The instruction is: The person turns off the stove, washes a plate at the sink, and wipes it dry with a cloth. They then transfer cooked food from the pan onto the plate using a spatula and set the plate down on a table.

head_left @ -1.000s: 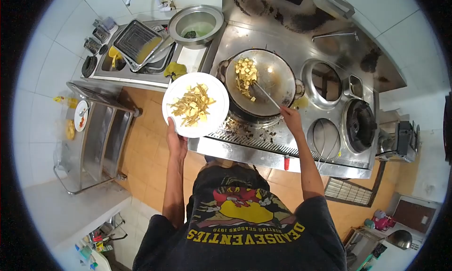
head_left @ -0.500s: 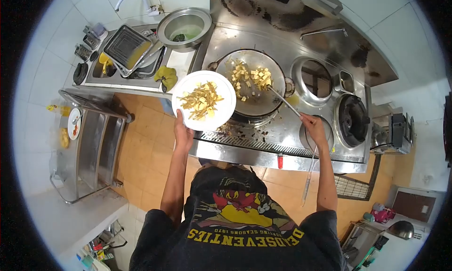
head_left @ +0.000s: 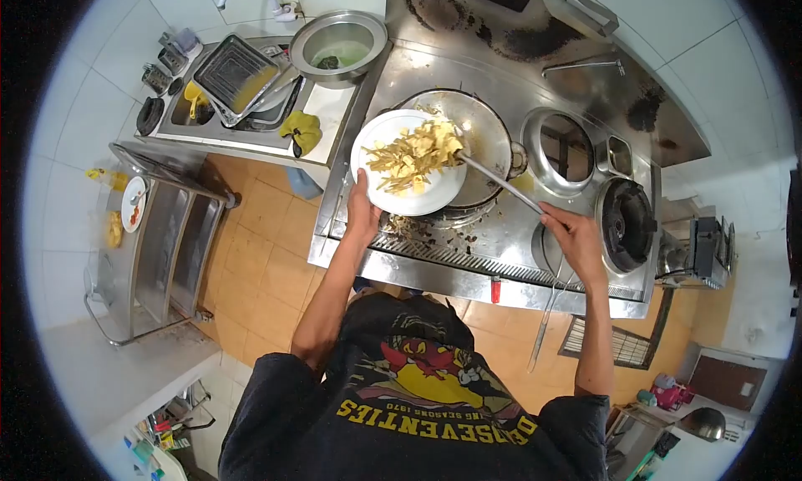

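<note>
My left hand (head_left: 362, 212) grips the near rim of a white plate (head_left: 428, 203), holding it over the left part of a wok (head_left: 491, 138) on the stove. On the plate lies a heap of brown strips with pale yellow cubes (head_left: 407, 162). My right hand (head_left: 575, 237) is closed round the handle of a long metal ladle (head_left: 508, 185). The ladle's head is at the plate's right side, hidden under more of this food. Part of the wok is covered by the plate; its right side shows an oily surface.
A steel basin of greenish water (head_left: 338, 50) stands at the counter's back. A sink with a dark tray (head_left: 236, 76) and a yellow-green cloth (head_left: 301, 132) are to the left. A burner (head_left: 626, 218) is at right. A strainer (head_left: 543, 326) hangs over the stove's front edge.
My left hand has moved the plate right, over the wok. My right hand has lifted the ladle with food from the wok up to the plate. The heap on the plate looks larger.
</note>
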{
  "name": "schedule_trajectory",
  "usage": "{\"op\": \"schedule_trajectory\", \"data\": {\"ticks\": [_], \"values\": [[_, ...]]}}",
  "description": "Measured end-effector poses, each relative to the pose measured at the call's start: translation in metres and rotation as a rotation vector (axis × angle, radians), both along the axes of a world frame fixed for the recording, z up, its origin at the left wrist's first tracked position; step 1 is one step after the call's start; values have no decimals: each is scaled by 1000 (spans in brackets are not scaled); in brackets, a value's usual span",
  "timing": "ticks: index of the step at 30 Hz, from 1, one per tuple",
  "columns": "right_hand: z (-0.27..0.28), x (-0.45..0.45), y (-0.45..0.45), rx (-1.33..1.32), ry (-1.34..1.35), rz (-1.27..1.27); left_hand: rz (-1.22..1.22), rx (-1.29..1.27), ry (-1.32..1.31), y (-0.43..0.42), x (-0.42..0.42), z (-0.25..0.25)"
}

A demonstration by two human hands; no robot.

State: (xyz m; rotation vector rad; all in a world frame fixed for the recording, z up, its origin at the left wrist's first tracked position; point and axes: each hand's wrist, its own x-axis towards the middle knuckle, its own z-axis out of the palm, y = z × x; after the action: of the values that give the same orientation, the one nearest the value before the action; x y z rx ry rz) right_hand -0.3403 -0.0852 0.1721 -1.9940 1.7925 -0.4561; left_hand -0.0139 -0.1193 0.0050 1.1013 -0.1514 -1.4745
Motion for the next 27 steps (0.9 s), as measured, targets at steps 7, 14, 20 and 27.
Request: {"op": "schedule_trajectory", "data": {"ticks": [7,14,20,27], "values": [[2,33,9,-283,292,144,-17,-40,62,6,8,-3],[0,40,13,-405,357,203,11,-26,47,8,16,-4],[3,38,17,-430,337,209,16,-88,68,7,18,-7],[10,32,17,-270,105,101,1,-57,57,6,19,-5]]}}
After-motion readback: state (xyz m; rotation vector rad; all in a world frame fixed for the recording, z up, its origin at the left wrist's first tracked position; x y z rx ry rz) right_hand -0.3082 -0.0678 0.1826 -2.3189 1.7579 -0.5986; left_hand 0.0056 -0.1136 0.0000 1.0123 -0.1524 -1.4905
